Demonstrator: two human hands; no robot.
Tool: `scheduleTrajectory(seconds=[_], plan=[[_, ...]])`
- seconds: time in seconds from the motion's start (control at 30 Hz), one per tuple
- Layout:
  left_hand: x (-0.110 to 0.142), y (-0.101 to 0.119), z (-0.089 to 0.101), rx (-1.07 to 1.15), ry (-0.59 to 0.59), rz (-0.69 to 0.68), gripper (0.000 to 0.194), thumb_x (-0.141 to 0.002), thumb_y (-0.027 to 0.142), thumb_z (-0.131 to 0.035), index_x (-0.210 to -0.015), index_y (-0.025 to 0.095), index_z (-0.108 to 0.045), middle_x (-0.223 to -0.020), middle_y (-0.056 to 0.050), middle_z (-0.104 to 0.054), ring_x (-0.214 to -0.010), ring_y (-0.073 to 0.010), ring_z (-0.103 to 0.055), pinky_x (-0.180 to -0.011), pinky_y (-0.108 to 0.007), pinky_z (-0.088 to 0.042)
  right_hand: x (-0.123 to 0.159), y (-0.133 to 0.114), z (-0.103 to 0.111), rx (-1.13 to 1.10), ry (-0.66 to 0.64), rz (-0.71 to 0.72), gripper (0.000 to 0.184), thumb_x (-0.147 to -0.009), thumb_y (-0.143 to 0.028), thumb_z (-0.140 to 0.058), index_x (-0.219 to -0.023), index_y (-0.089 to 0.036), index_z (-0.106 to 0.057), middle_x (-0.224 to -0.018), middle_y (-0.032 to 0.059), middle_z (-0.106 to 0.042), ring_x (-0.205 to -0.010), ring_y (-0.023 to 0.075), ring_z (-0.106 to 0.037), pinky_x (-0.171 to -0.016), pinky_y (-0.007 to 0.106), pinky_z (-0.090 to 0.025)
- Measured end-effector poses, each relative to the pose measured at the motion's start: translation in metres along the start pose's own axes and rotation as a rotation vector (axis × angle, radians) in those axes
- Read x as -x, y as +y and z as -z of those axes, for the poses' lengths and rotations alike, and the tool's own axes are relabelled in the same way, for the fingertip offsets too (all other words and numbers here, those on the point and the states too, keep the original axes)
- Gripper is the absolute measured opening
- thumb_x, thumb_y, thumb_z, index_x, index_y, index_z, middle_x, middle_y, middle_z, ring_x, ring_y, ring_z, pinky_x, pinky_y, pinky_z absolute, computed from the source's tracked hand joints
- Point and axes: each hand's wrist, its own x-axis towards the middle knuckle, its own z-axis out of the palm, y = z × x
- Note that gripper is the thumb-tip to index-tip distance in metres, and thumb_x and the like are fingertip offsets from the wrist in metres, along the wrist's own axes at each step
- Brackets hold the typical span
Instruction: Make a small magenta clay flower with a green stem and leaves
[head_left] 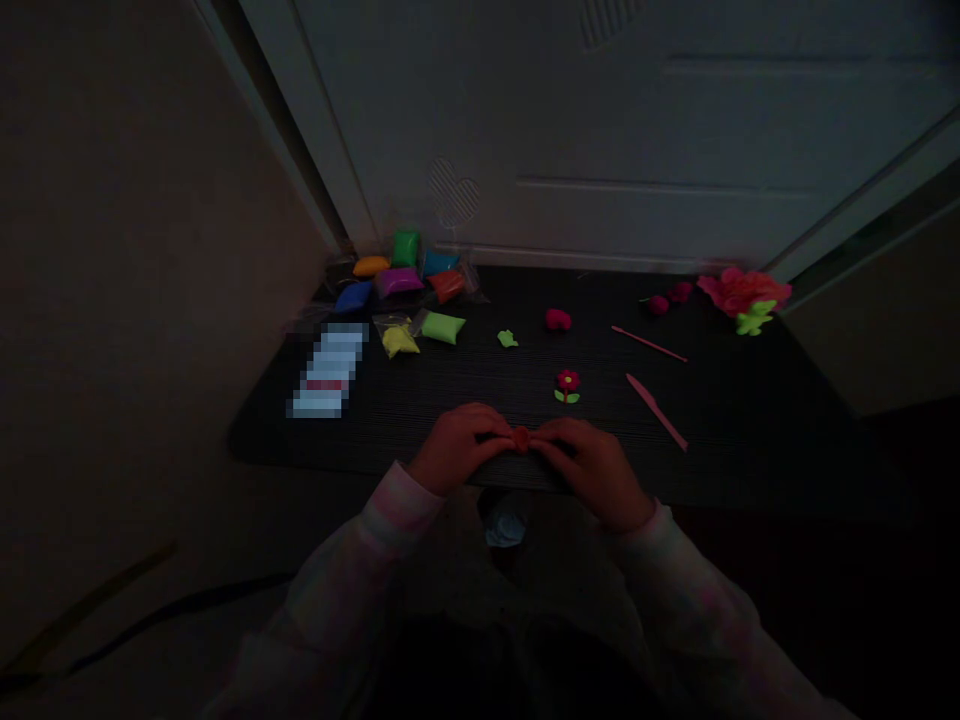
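Note:
Between my two hands, near the front edge of the dark table [480, 385], is a small red piece of modelling clay [521, 438]. My left hand [463, 447] pinches it from the left, thumb and fingertips together. From the other side my right hand [594, 468] pinches it the same way. Just beyond lies a finished-looking clay flower [568, 386] with red petals, a yellow centre and green leaves. Farther back sit a red clay lump [557, 319] and a small light green clay piece [508, 339].
Bagged clay in several colours, including a light green packet [443, 328], lies at the back left beside a blurred-out phone-like rectangle [328, 370]. A pink clay knife [656, 411] and thin pink stick [649, 343] lie right. Pink artificial petals [744, 291] stand at the far right corner.

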Motion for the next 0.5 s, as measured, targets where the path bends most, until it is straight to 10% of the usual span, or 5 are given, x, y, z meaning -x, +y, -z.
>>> scheduleTrajectory(seconds=[0.5], plan=[[-0.001,0.009,0.011,-0.045,-0.082,0.081,0.017,-0.068,0.022,-0.064,-0.084,0.017,-0.062,-0.086,-0.004,-0.064,-0.085,-0.0161,-0.056,-0.078,-0.028,-0.043,0.000,0.000,-0.004,-0.001,0.006,-0.036,0.008,-0.075,-0.022,-0.056,-0.081,-0.021,-0.060,-0.083,0.0014,-0.065,-0.079,0.0150,-0.058,-0.071,0.029,-0.046]])
